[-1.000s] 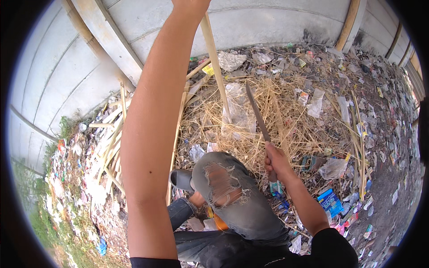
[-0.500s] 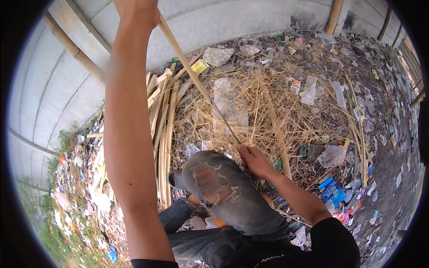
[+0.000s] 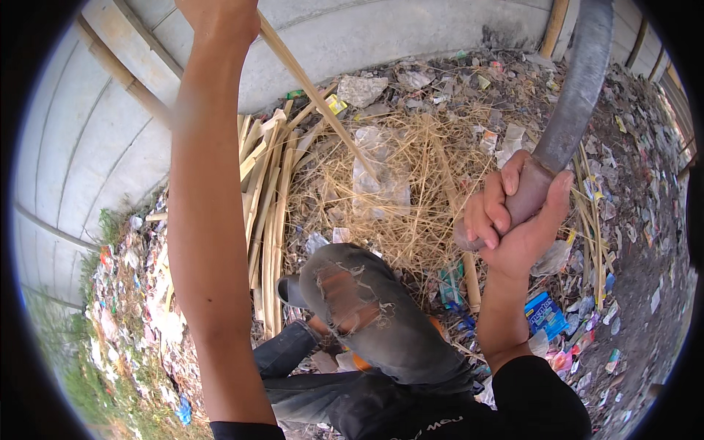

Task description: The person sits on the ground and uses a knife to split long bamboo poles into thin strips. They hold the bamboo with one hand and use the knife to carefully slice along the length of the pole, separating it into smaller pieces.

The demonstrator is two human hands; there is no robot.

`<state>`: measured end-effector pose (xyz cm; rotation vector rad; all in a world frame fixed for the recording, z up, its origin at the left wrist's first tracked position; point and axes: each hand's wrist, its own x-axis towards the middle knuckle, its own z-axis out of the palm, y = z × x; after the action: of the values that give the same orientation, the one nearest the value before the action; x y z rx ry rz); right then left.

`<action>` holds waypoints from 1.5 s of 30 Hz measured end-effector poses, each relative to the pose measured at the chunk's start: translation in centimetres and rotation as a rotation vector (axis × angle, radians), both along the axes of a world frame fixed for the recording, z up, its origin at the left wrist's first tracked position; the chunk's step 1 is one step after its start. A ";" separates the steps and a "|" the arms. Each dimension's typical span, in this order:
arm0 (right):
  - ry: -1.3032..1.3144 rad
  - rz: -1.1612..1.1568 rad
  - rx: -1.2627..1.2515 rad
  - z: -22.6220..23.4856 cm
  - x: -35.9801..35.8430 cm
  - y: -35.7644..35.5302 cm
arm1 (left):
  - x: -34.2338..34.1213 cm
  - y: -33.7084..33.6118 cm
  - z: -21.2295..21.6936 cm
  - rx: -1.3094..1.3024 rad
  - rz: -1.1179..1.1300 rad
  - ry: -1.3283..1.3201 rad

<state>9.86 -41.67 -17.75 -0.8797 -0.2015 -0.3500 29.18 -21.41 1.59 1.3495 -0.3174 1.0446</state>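
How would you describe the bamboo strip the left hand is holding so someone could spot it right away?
Start at the grey concrete wall along the top, then find the raised left hand in front of it. From that fist a thin, pale bamboo strip slants down to the right, its tip over the pile of dry straw. Unlike the split bamboo slats lying stacked on the ground, it is held up.

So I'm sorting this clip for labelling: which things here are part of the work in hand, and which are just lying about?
In hand:
- left hand gripping a bamboo strip
- right hand gripping a curved blade
- stacked bamboo strips beside the raised knee
- straw-like shavings

Lying about:
- clear plastic wrapper
- blue packet
- scattered litter
- grey wall
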 end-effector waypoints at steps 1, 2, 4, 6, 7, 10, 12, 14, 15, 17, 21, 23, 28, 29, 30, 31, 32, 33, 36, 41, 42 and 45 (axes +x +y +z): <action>-0.073 -0.026 0.043 -0.7 0.0 1.0 | -0.5 -0.8 -0.2 0.023 0.030 0.009; -0.146 -0.050 0.086 -1.6 -0.1 2.3 | -1.0 -1.6 -0.5 0.048 0.063 0.018; 0.010 -0.054 -0.124 -8.0 -0.4 5.6 | -1.6 -1.4 0.7 0.061 0.093 0.046; 0.443 0.161 -0.448 -18.1 -0.8 5.3 | 0.4 -2.5 0.8 -0.008 -0.014 0.125; 0.716 0.390 -0.557 -19.2 -0.7 4.8 | 0.6 -2.3 0.4 0.010 0.001 0.069; 0.940 0.317 -0.267 -16.9 0.1 3.5 | 0.8 -1.4 -0.4 0.056 0.078 -0.007; 0.759 0.191 -0.261 -11.2 0.7 3.1 | 0.1 -1.2 -0.4 0.062 0.149 0.098; 0.482 0.099 -0.210 -5.3 1.5 2.8 | 1.5 -0.5 -0.1 0.045 0.225 0.030; 0.335 0.073 -0.172 -2.9 1.5 2.7 | 2.0 0.0 0.0 0.038 0.267 -0.003; 0.028 0.004 -0.063 -0.7 1.4 3.2 | 0.8 -0.4 -0.2 0.057 0.255 0.003; -0.190 -0.139 -0.104 -6.4 0.8 6.9 | 1.4 -0.4 0.2 0.047 0.246 0.017; 0.352 0.001 -0.451 -14.7 -1.1 7.2 | 1.7 -0.6 0.1 0.050 0.269 0.036; 0.798 0.330 -0.471 -14.8 -0.4 3.8 | 0.3 -0.1 -0.4 0.000 0.144 0.035; 0.665 0.253 -0.569 -12.1 0.0 3.9 | 0.2 0.6 -0.9 0.016 0.126 0.029; 0.570 0.195 -0.494 -9.2 0.2 4.1 | 0.1 1.0 -0.9 0.027 0.103 0.006; 0.455 0.140 -0.415 -6.4 0.8 4.3 | -0.2 0.7 -0.4 0.013 0.122 -0.007; 0.297 0.102 -0.341 -4.1 1.0 4.2 | -0.6 0.0 -0.4 -0.006 0.133 -0.013; 0.147 0.066 -0.266 -2.3 0.8 4.1 | -0.8 -0.3 -0.5 -0.026 0.145 -0.010; -0.128 -0.057 -0.111 -2.8 0.9 5.9 | 1.0 1.3 -0.2 0.044 0.110 0.082; 0.773 0.403 -0.634 -18.6 0.3 5.6 | 0.1 0.6 -0.5 0.008 0.007 0.026; 0.900 0.362 -0.590 -21.4 0.1 4.7 | 0.2 0.7 -0.7 0.001 -0.019 0.022; 1.071 0.240 -0.550 -24.8 0.6 2.9 | -1.0 -1.3 0.8 -0.235 -0.080 0.167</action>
<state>10.49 -38.77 -42.52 -1.4525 0.6160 0.4478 28.15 -22.69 2.37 1.1934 -0.1186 0.8671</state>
